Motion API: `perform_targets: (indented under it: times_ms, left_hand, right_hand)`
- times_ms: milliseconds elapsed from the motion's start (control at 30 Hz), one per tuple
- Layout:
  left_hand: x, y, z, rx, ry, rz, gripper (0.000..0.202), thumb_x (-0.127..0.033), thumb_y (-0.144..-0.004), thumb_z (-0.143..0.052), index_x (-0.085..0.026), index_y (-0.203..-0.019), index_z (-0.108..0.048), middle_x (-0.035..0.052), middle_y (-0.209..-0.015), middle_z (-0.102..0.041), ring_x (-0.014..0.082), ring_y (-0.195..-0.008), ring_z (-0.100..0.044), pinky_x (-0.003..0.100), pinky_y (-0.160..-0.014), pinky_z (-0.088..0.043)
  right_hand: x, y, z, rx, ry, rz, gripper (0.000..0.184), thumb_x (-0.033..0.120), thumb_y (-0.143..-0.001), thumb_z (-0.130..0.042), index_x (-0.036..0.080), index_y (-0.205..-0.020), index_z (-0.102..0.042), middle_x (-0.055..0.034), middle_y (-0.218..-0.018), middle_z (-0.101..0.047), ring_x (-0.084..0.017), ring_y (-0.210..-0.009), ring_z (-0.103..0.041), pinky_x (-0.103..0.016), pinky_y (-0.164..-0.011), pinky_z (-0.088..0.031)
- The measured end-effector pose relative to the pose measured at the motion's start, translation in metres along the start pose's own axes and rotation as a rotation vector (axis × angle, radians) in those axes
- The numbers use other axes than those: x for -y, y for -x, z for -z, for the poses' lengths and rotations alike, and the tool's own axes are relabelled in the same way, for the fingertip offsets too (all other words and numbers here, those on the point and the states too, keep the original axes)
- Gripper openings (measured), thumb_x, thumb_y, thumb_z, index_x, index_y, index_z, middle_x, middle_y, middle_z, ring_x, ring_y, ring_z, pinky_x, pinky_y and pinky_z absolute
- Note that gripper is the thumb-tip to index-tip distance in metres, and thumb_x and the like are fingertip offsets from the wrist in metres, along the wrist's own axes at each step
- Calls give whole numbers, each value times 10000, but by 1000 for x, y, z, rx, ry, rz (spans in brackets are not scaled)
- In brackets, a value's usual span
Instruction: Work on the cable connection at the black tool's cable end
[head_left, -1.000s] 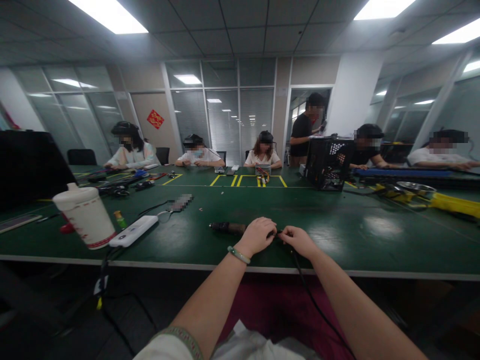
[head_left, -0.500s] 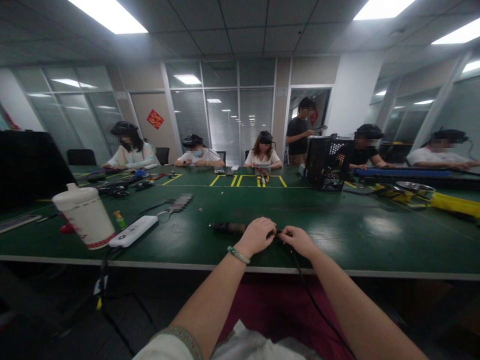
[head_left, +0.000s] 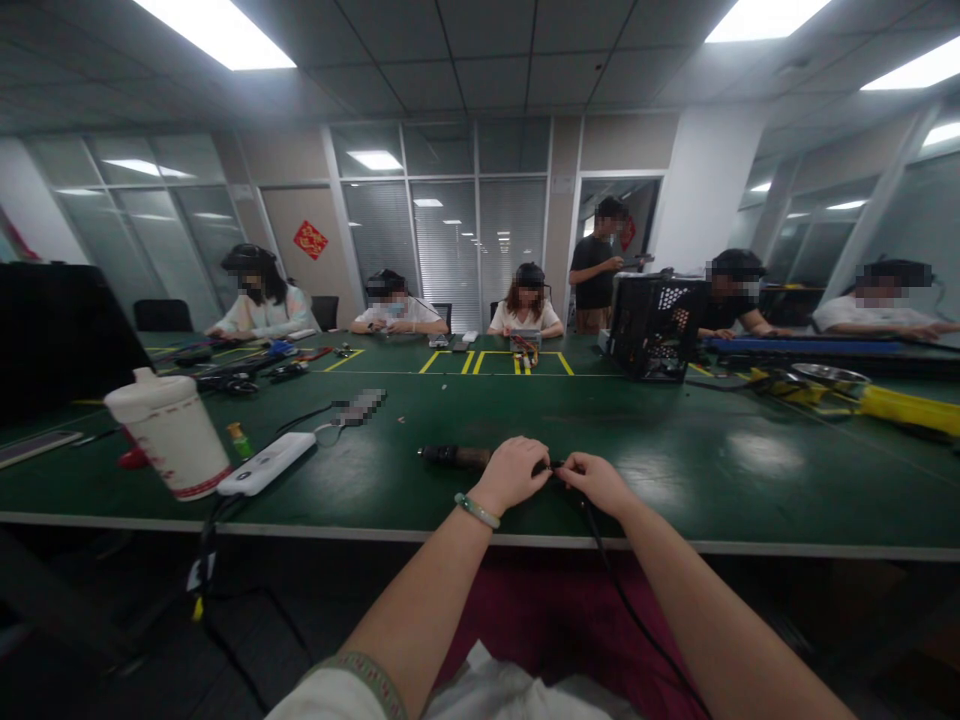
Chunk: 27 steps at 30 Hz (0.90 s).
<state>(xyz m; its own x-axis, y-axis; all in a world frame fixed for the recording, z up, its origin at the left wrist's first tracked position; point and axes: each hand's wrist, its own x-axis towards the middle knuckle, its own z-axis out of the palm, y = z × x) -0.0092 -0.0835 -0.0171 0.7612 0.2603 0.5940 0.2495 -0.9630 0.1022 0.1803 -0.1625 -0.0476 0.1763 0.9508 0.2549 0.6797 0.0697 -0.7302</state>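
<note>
My left hand (head_left: pixel 514 472) is curled around the end of a dark, stick-shaped tool (head_left: pixel 454 457) that lies on the green table (head_left: pixel 675 450); a green bead bracelet sits on that wrist. My right hand (head_left: pixel 596 480) is closed in a pinch on the black cable (head_left: pixel 622 600) where it meets the tool. The two hands touch each other near the table's front edge. The cable runs from my right hand down over the edge toward my lap.
A white lidded cup (head_left: pixel 171 430) and a white power bank (head_left: pixel 266 462) stand at the front left, next to a dark monitor (head_left: pixel 60 335). A black perforated computer case (head_left: pixel 656 325) stands at the back right. Several seated people work along the far side; one person stands by the door.
My hands have stayed almost still on the tool and cable. The standing person at the back stepped left, away from the computer case.
</note>
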Motion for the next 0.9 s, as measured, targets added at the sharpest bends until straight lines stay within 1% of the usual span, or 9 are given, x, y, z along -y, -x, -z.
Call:
perform_targets:
  times_ms: [100,200,433,533,667,767,900]
  left_hand:
    - [0,-1,0,18,-15,-28,39,-204,-833,-612,-202,-870,-601,29,-1010,-641,200,-980,-567,373,-948,-403]
    - [0,-1,0,25,-18,-42,54,-172,-832,-598,-207,-871,-609,29,-1017,-645,198,-985,-567,373,-959,-396]
    - [1,0,1,-9,-6,-13,136,-258,-810,-655,-213,-929,-607,26,-1015,-638,209,-1008,-556,397,-998,-374]
    - [1,0,0,-15,-14,-3,120,-276,-817,-650,-206,-905,-609,34,-1027,-636,212,-1021,-553,410,-1016,-363]
    - [1,1,0,-7,0,-29,54,-230,-835,-614,-208,-884,-615,36,-1056,-634,204,-1041,-551,408,-1028,-358]
    - [1,0,-1,-7,16,-40,57,-191,-834,-598,-214,-881,-618,28,-1059,-637,197,-1040,-553,402,-1030,-361]
    - [1,1,0,-10,7,-32,89,-222,-820,-625,-214,-909,-617,31,-1050,-637,200,-1028,-557,404,-1030,-362]
  right_hand:
    - [-1,0,-1,-1,-4,1,258,423,-811,-576,194,-694,-592,9,-620,-645,-133,-574,-563,-221,-537,-380]
    - [-2,0,-2,-2,-6,3,264,425,-812,-575,193,-686,-584,12,-616,-639,-129,-568,-553,-216,-529,-374]
    - [-2,0,-1,-3,0,10,253,417,-816,-573,195,-695,-592,5,-629,-651,-140,-598,-575,-222,-550,-381]
    - [-2,0,-1,-5,0,10,248,412,-818,-571,196,-698,-592,5,-630,-652,-140,-598,-579,-223,-552,-382]
    - [-2,-1,-1,-6,4,10,253,408,-812,-580,195,-676,-583,9,-616,-645,-135,-578,-566,-223,-545,-378]
    - [-2,-1,-1,-9,7,13,253,403,-813,-579,195,-669,-580,10,-614,-643,-133,-576,-561,-223,-544,-374]
    - [-2,-1,-1,-13,10,15,246,402,-814,-578,196,-679,-584,8,-619,-649,-137,-588,-567,-223,-549,-375]
